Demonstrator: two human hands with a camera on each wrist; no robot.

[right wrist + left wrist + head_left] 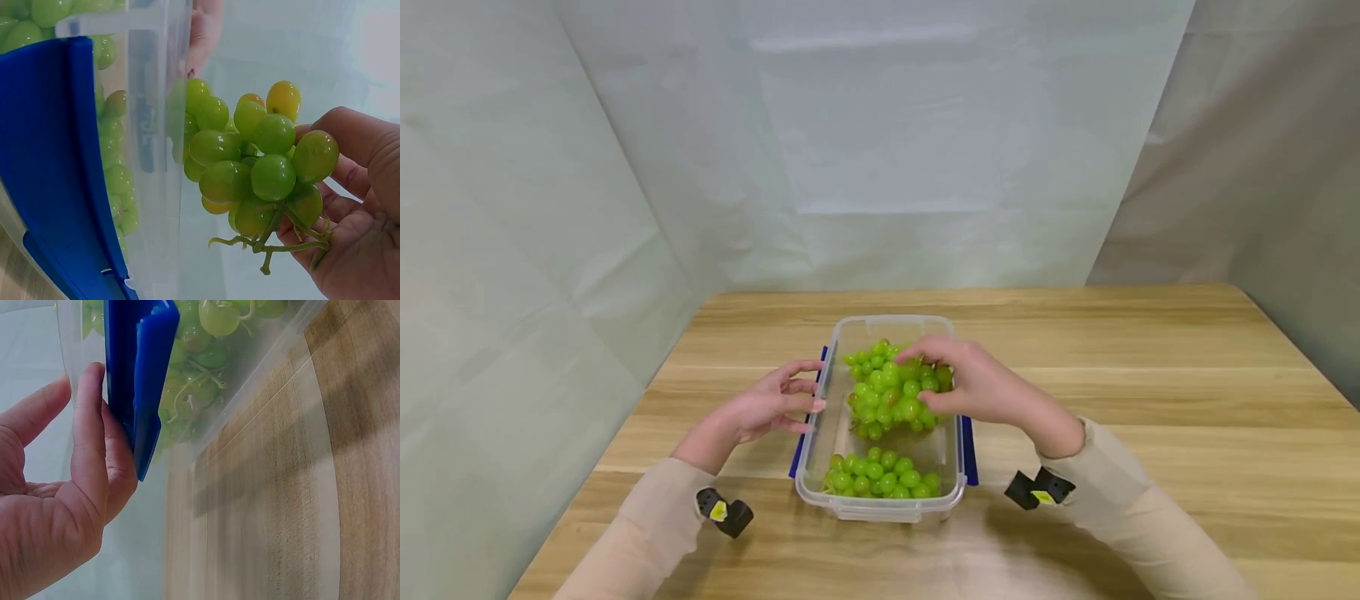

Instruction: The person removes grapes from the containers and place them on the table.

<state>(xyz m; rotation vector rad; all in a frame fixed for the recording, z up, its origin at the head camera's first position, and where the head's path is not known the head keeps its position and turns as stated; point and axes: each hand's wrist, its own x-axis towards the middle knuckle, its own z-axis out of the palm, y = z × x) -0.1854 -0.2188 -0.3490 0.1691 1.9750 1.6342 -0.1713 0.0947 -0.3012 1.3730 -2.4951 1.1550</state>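
Observation:
A clear plastic box holds green grapes, with one bunch near its front end and more grapes toward the back. My right hand grips a bunch of green grapes from the side, above the box's rim. In the right wrist view its bare stem hangs toward the palm. My left hand is at the box's left side, fingers loosely extended. Its fingertips touch the wall and rim by the blue latch flap in the left wrist view.
The box stands on a wood-grain table. A second blue flap juts out along its right side. Pale sheeting hangs behind the table and on the left. Small black cameras sit on both wrists.

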